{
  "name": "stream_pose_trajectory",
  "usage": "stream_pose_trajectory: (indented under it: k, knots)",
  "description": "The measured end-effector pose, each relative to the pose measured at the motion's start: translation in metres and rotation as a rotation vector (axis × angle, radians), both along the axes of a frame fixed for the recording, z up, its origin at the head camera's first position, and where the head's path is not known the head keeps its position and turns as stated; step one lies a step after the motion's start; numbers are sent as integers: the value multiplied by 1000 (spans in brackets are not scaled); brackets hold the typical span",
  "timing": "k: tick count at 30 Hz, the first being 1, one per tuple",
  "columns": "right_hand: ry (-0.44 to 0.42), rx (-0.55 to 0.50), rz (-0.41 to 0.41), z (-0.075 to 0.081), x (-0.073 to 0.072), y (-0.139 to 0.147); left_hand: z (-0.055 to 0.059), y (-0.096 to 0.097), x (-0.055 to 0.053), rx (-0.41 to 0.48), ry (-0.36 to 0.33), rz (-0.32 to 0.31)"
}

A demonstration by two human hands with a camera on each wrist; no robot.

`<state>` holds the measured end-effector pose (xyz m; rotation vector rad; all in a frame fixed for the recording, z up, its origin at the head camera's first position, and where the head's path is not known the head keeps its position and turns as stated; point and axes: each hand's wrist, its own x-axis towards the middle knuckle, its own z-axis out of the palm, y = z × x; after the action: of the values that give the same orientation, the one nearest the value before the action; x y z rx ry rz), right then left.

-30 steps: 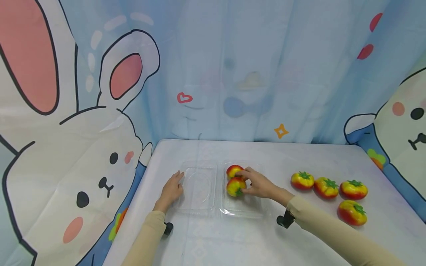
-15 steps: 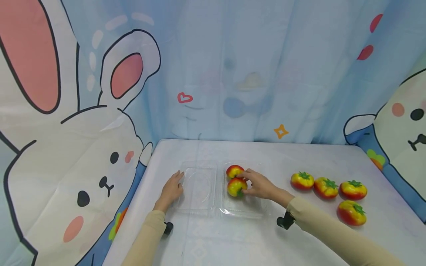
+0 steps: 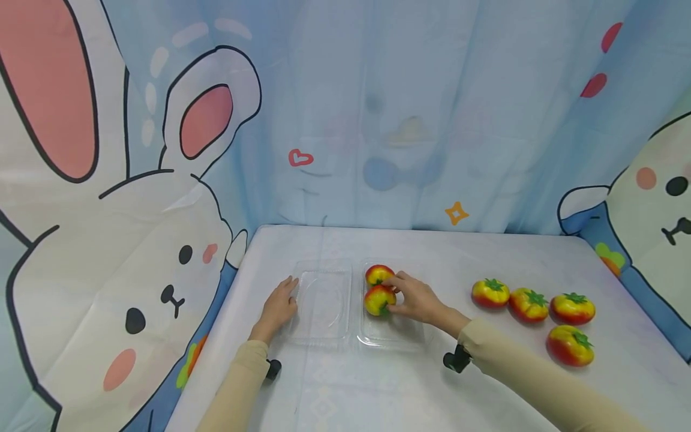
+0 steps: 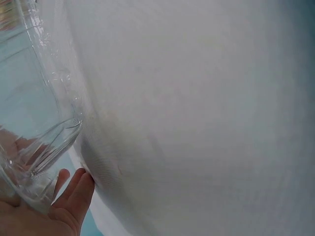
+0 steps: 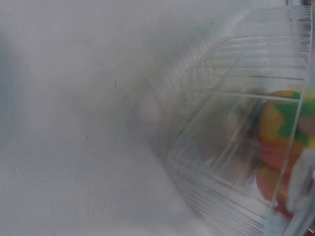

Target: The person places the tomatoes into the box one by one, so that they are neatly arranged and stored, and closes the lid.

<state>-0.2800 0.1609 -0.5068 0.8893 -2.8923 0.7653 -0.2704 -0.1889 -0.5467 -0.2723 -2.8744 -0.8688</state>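
Observation:
A clear plastic clamshell box lies opened flat in the head view, its lid half (image 3: 324,306) on the left and its tray half (image 3: 394,336) on the right. Two red-and-yellow toy fruits with green leafy tops sit in the tray, a far one (image 3: 379,275) and a near one (image 3: 377,303) touching it. My right hand (image 3: 418,300) pinches the near toy fruit between thumb and fingers. Along the lid's left edge my left hand (image 3: 278,309) rests, fingers fairly straight; the left wrist view shows the fingers (image 4: 78,196) beside the clear plastic.
Several more toy fruits (image 3: 528,305) stand in a group at the right of the white-covered table (image 3: 367,390). A printed blue curtain (image 3: 345,120) hangs behind the table. Small black wrist cameras sit on both cuffs.
My right hand has shifted slightly left and away, carrying the near toy fruit a little with it. The left hand has stayed in place.

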Motion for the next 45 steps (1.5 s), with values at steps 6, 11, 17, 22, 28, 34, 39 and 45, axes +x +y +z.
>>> stream_pose_trajectory:
  k: [6, 11, 17, 22, 28, 34, 39, 45]
  knots:
    - [13, 4, -11, 0, 1, 0, 0, -1, 0, 14, -22, -1]
    - [16, 2, -22, 3, 1, 0, 1, -1, 0, 14, -22, 4]
    - [5, 1, -30, 4, 0, 2, 0, -1, -1, 12, -11, -6]
    - [-1, -2, -81, 9, -2, 10, 0, -1, -1, 16, -18, -5]
    - [35, -43, -140, 26, -13, 36, -1, -1, -2, 13, -20, -2]
    - [21, -107, -151, 45, -31, 79, 1, -2, -1, 13, -21, -7]
    - [-109, -84, -183, 59, -41, 116, 2, -2, -1, 13, -16, -12]
    - [-250, 19, -285, 52, -47, 156, 2, -2, 0, 11, -18, -18]
